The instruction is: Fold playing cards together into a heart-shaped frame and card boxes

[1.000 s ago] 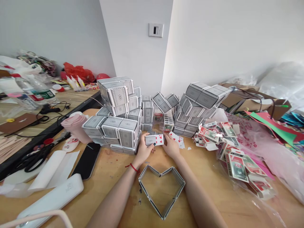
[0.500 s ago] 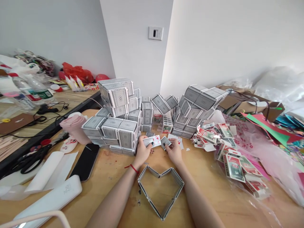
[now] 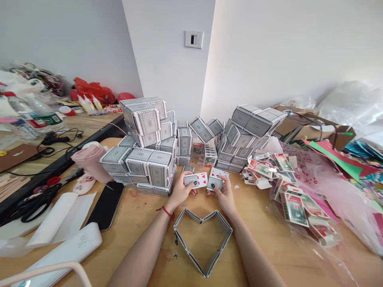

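A: What do the hands hold?

B: The left hand [image 3: 181,190] is closed on a small fan of playing cards [image 3: 196,180], red hearts showing on the right-most face, the thumb pressing on top. The right hand [image 3: 225,194] pinches one grey-backed playing card [image 3: 214,183] between thumb and fingers, back up, just right of the fan and very close to it; I cannot tell whether they touch.

A: Where is that on the table?

B: Above the middle of the light wooden tabletop [image 3: 263,223], just beyond a heart-shaped frame of folded cards [image 3: 203,237] that lies flat between the two forearms, nearer the person. A few loose face-up cards [image 3: 220,173] lie just beyond the right hand.

A: And around them?

B: Far of the hands stands a wall of stacked grey-patterned card boxes [image 3: 149,159], with another heap of the same boxes [image 3: 248,131] to the right. Further right, a pile of flattened red-and-green card cartons [image 3: 293,191] spreads over clear plastic. On the left lie a black phone [image 3: 106,205], a white oblong case [image 3: 64,251], black scissors [image 3: 30,203] and a pink tumbler [image 3: 89,159] on its side.
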`<state>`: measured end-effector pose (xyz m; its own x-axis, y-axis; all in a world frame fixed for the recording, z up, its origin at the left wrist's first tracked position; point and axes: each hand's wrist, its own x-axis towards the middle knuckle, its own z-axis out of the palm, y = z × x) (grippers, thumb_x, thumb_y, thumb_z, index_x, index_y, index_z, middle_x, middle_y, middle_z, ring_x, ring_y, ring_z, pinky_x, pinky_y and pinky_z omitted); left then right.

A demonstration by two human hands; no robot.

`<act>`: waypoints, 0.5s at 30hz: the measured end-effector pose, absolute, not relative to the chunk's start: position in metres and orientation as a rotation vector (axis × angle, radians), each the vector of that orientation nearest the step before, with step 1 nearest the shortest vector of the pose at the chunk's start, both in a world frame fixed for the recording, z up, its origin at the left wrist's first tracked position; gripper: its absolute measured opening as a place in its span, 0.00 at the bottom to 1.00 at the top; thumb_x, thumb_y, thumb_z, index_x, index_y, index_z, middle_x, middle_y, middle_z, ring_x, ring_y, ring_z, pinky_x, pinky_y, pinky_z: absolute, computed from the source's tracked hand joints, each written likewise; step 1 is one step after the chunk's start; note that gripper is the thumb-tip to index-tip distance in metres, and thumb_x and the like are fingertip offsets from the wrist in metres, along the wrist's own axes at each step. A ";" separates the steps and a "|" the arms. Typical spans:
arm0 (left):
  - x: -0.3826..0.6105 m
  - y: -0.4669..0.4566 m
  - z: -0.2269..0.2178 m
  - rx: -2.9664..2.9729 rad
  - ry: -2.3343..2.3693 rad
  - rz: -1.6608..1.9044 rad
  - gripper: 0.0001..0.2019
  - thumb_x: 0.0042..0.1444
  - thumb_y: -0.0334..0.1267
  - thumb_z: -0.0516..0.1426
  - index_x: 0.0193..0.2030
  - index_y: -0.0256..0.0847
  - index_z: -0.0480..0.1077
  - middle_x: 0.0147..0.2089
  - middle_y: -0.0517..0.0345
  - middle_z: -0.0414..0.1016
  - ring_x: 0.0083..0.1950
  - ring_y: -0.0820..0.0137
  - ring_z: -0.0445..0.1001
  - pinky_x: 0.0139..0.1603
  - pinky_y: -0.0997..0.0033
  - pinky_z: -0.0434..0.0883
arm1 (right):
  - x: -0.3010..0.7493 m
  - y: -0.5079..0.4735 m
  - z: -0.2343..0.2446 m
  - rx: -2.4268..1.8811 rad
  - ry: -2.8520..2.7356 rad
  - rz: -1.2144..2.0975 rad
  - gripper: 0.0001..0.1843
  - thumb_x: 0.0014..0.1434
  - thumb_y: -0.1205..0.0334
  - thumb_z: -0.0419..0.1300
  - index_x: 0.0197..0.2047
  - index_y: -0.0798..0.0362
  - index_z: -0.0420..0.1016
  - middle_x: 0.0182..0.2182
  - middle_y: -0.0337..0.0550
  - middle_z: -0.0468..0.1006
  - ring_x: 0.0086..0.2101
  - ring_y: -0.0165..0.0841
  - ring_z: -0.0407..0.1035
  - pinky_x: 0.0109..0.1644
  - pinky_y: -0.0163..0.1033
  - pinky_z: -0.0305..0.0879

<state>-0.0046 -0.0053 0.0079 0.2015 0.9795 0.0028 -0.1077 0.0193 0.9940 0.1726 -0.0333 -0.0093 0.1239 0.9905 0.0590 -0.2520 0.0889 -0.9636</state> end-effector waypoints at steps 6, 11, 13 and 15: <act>-0.005 -0.004 0.010 1.168 0.995 1.127 0.18 0.47 0.28 0.54 0.46 0.40 0.56 0.31 0.61 0.69 0.20 0.75 0.71 0.21 0.72 0.73 | 0.171 -0.028 -0.012 -1.041 -0.970 1.144 0.23 0.49 0.57 0.61 0.46 0.45 0.55 0.32 0.38 0.70 0.25 0.34 0.72 0.28 0.43 0.74; -0.005 -0.004 0.010 1.174 1.005 1.141 0.18 0.48 0.29 0.55 0.46 0.40 0.55 0.28 0.62 0.70 0.20 0.73 0.72 0.21 0.72 0.72 | 0.171 -0.028 -0.012 -1.042 -0.975 1.141 0.22 0.50 0.58 0.59 0.46 0.46 0.55 0.32 0.38 0.72 0.26 0.35 0.74 0.28 0.43 0.74; -0.005 -0.004 0.010 1.177 1.008 1.150 0.18 0.49 0.30 0.55 0.46 0.40 0.55 0.28 0.62 0.70 0.20 0.73 0.72 0.21 0.72 0.72 | 0.170 -0.028 -0.012 -1.041 -0.969 1.124 0.22 0.50 0.58 0.59 0.47 0.46 0.55 0.32 0.37 0.73 0.26 0.35 0.74 0.27 0.43 0.74; -0.005 -0.004 0.009 1.179 1.019 1.152 0.17 0.49 0.30 0.54 0.47 0.40 0.56 0.28 0.61 0.71 0.21 0.72 0.73 0.22 0.71 0.72 | 0.170 -0.028 -0.012 -1.034 -0.973 1.124 0.21 0.50 0.58 0.59 0.46 0.46 0.55 0.31 0.37 0.73 0.26 0.35 0.74 0.27 0.42 0.74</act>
